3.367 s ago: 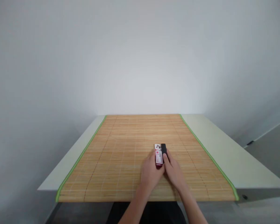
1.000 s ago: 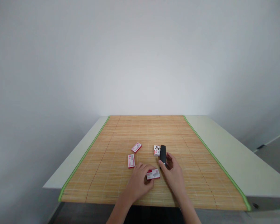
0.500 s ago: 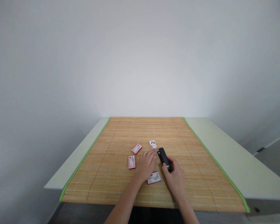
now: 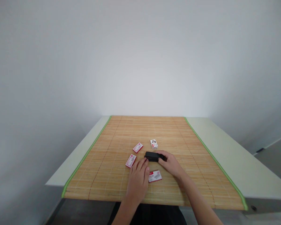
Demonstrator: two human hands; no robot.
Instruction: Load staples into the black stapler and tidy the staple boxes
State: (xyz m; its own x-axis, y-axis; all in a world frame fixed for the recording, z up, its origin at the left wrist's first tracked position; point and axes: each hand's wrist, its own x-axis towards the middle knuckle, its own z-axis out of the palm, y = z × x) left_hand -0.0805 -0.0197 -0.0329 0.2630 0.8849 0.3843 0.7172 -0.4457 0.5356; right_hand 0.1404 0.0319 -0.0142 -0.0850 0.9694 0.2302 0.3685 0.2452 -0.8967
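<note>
On the left of the mat, which covers the middle of the bench, the left box lies just beyond the fingers of the left hand, with the far red box farther off. The left hand is spread flat, palm down, its grip loose; its fingertips reach the stapler's left end, though contact is unclear. The stapler lies crosswise, long axis left to right, between both hands. Beyond it sits the white box; on its near side is the near box, left end hidden by the left hand. The right hand has its grip closed around the stapler's right end, thumb on the near side.
</note>
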